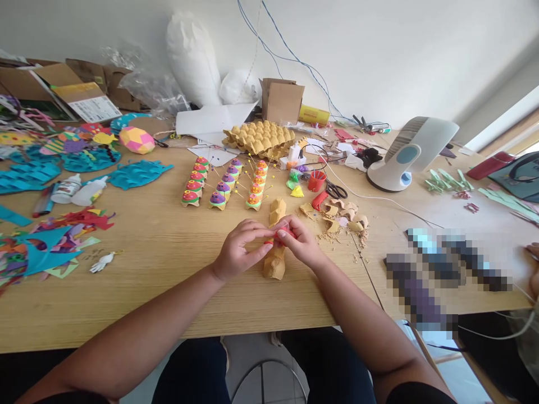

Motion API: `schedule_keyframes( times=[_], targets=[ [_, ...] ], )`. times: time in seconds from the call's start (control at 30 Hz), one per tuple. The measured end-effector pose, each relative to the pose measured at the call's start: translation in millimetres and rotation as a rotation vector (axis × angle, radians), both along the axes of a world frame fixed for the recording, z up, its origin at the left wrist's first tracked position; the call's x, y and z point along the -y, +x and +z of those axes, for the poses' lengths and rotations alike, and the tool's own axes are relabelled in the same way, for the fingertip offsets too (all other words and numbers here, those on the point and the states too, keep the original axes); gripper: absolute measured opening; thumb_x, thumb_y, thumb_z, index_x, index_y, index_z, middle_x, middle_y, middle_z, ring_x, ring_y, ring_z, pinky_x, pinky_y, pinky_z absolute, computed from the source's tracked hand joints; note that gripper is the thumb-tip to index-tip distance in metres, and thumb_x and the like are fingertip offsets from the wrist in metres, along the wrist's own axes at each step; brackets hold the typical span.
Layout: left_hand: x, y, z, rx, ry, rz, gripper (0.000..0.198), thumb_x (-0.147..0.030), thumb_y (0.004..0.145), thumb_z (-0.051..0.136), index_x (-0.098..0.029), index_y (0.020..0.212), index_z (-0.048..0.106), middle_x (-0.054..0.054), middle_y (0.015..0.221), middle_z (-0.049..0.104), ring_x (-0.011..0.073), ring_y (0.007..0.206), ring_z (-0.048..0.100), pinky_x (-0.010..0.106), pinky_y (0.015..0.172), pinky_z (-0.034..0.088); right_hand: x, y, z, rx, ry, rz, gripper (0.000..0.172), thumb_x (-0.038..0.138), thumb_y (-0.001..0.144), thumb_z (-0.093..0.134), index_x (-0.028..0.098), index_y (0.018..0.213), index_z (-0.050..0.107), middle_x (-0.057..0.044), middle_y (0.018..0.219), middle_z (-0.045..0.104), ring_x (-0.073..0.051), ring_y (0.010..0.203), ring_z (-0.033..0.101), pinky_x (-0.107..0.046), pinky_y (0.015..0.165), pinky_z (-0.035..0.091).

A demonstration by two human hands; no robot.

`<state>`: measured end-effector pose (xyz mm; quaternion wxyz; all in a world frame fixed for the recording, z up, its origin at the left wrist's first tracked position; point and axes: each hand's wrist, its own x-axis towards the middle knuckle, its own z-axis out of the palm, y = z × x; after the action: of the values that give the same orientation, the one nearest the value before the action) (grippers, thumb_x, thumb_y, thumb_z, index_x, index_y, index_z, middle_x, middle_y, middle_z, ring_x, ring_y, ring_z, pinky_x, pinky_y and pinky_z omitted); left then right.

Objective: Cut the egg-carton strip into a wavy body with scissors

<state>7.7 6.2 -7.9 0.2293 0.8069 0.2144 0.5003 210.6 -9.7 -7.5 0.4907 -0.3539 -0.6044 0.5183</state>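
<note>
My right hand [304, 244] grips a lump of red modelling clay [286, 231], with what looks like clear plastic around it. Fingertips of my left hand [242, 248] reach the same clay from the other side, and a bit of red shows at the thumb tip. Under both hands lies a bare strip of egg carton [274, 266], partly covered by my fingers. Beyond it stand several painted-looking carton strips, among them a red and green one [196, 180], a purple one [226, 184] and an orange and pink one [256, 185], with pins stuck in them.
Right of my hands lie torn carton pieces [347, 216], black scissors [337, 189], a red tub [316, 180] and yellow clay [297, 191]. Egg trays [259, 137] are stacked behind. A white fan [406, 154] stands right, its cable crossing the table. Paper scraps [80, 230] cover the left.
</note>
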Motion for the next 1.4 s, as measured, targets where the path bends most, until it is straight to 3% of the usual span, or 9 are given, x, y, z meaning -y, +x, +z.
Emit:
schedule_keyframes(
  times=[0.17,0.37,0.57,0.73,0.97,1.17,1.27,1.4],
  targets=[
    [0,2,-7.1,0.030,-0.112,-0.021,0.016,-0.018,0.090,0.070,-0.021,0.106,0.071,0.005,0.099,0.072,0.0179,0.094,0.066,0.033,0.088,0.053,0,-2,1.0,0.038,0.046,-0.056,0.038,0.059,0.088,0.070,0.022,0.092,0.063,-0.003,0.090,0.070,-0.016,0.080,0.064,-0.030,0.076,0.055],
    [-1,3,-12.9,0.065,-0.409,-0.036,0.027,-0.040,0.089,0.073,-0.020,0.101,0.061,0.001,0.090,0.064,0.0162,0.084,0.061,0.028,0.077,0.049,2,-1,2.5,0.032,0.058,-0.029,0.033,0.055,0.088,0.072,0.023,0.090,0.065,-0.004,0.091,0.073,-0.017,0.084,0.067,-0.032,0.079,0.055],
    [-4,0,-10.0,0.017,-0.475,-0.129,0.042,-0.061,0.090,0.065,-0.019,0.087,0.060,-0.001,0.078,0.056,0.0145,0.073,0.052,0.027,0.068,0.042,3,-3,5.1,0.003,0.014,-0.039,0.036,0.057,0.090,0.069,0.021,0.086,0.066,-0.003,0.085,0.072,-0.013,0.071,0.062,-0.027,0.066,0.052],
    [-5,1,-11.7,0.018,-0.497,-0.116,0.039,-0.055,0.098,0.055,-0.018,0.097,0.066,0.002,0.084,0.063,0.0162,0.079,0.058,0.028,0.072,0.046,1,3,7.3,0.000,0.002,-0.196,0.042,0.060,0.092,0.064,0.020,0.081,0.066,-0.001,0.069,0.067,-0.010,0.057,0.054,-0.023,0.051,0.042],
    [-6,5,-14.8,0.045,-0.514,0.022,0.026,-0.040,0.093,0.066,-0.019,0.108,0.070,0.005,0.098,0.070,0.0177,0.090,0.063,0.029,0.080,0.049,-18,18,4.6,-0.069,-0.039,-0.505,0.046,0.066,0.084,0.067,0.021,0.074,0.060,0.003,0.061,0.057,-0.009,0.051,0.045,-0.021,0.046,0.035],
    [-11,3,-15.6,0.128,-0.703,-0.010,0.029,-0.046,0.091,0.067,-0.020,0.102,0.072,0.005,0.099,0.072,0.0191,0.092,0.065,0.031,0.085,0.051,-24,21,-2.0,0.168,-0.037,-0.568,0.041,0.060,0.088,0.062,0.021,0.077,0.065,0.002,0.064,0.056,-0.012,0.056,0.047,-0.024,0.052,0.036],
    [-11,3,-15.1,0.147,-0.728,-0.016,0.031,-0.048,0.090,0.068,-0.019,0.101,0.072,0.005,0.098,0.072,0.0200,0.095,0.064,0.032,0.088,0.050,-25,21,-3.6,0.259,-0.012,-0.580,0.036,0.055,0.090,0.059,0.021,0.085,0.069,0.001,0.067,0.059,-0.014,0.061,0.050,-0.026,0.058,0.040],
    [-10,3,-15.1,0.126,-0.713,-0.020,0.030,-0.048,0.092,0.065,-0.020,0.099,0.071,0.004,0.094,0.069,0.0182,0.090,0.062,0.030,0.084,0.049,-26,23,-4.9,0.270,0.006,-0.600,0.033,0.052,0.090,0.057,0.021,0.082,0.066,0.001,0.068,0.059,-0.014,0.062,0.051,-0.026,0.060,0.039]
  ],
)
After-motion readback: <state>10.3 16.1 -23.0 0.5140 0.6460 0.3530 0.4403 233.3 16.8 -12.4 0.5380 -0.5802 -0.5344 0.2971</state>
